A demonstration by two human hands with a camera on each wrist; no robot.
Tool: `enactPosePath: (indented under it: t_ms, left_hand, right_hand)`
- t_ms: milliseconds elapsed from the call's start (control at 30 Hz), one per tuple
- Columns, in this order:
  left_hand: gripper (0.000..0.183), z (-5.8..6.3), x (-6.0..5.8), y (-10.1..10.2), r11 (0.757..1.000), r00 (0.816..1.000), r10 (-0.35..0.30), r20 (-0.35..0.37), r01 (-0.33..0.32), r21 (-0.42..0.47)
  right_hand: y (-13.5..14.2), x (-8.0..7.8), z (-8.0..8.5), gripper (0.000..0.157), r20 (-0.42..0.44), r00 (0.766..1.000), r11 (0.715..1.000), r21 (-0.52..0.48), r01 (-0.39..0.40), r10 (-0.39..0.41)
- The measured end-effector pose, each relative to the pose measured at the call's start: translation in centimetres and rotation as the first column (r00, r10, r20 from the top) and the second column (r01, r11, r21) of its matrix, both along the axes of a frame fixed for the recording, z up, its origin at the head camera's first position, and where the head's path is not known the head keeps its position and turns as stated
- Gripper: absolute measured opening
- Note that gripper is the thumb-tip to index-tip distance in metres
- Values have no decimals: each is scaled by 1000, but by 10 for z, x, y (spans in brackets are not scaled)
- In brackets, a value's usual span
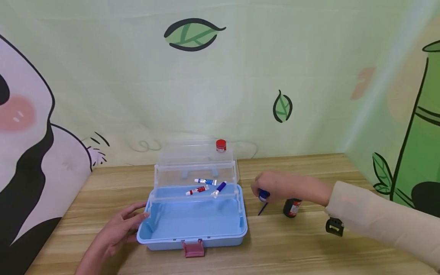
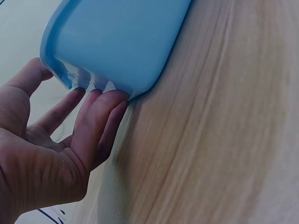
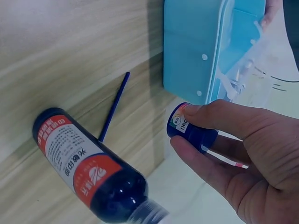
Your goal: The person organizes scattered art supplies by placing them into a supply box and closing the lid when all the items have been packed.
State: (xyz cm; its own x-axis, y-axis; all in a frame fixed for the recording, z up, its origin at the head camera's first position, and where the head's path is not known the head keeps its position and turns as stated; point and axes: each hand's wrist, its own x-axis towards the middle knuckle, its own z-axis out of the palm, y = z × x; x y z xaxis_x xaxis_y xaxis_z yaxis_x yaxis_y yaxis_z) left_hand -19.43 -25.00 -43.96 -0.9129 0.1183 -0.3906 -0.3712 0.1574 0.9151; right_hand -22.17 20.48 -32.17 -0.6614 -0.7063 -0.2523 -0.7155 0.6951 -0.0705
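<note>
A light blue storage box [image 1: 192, 219] stands with its clear lid raised. My left hand [image 1: 120, 225] rests at its left end, fingertips touching the end wall and rim. My right hand [image 1: 278, 185] is right of the box and pinches a small blue jar [image 3: 191, 126] with a coloured label between thumb and fingers. Below that hand lies a thin dark blue stick [image 3: 114, 107]. Beside it is a dark bottle [image 3: 88, 163] with a red and white label and a clear neck. Blue and red paint tubes [image 1: 197, 190] lie in the clear tray [image 1: 172, 197] with a blue-capped tube [image 1: 220, 189].
A red jar [image 1: 221, 146] shows at the upper part of the clear lid [image 1: 196, 149], near the printed backdrop [image 1: 240, 76]. At the box's front hangs a pink latch [image 1: 194, 249]. The wooden table [image 1: 282, 248] extends round the box.
</note>
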Motion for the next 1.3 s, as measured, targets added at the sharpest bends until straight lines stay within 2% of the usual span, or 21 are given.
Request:
enactPosePath:
  t_ms: [300, 600, 867, 1200, 1300]
  left_hand:
    - [67, 0, 0, 0, 1000, 1000, -5, -4, 5, 5]
    - [69, 3, 0, 2, 1000, 1000, -7, 21, 7, -18]
    - [68, 4, 0, 3, 1000, 1000, -12, 11, 12, -9]
    - [70, 4, -1, 1, 1000, 999, -20, 28, 20, -5]
    - [70, 3, 0, -1, 1000, 999, -21, 32, 20, 4]
  right_hand:
    - [0, -3, 8, 22, -18, 999, 999, -32, -41, 40]
    - [-5, -6, 17, 23, -2, 1000, 1000, -12, 8, -8]
    - [-10, -9, 26, 26, 10, 999, 999, 20, 41, -41]
    - [-17, -15, 35, 28, 24, 998, 998, 15, 54, -54]
    - [-21, -19, 38, 24, 4, 1000, 999, 35, 20, -21]
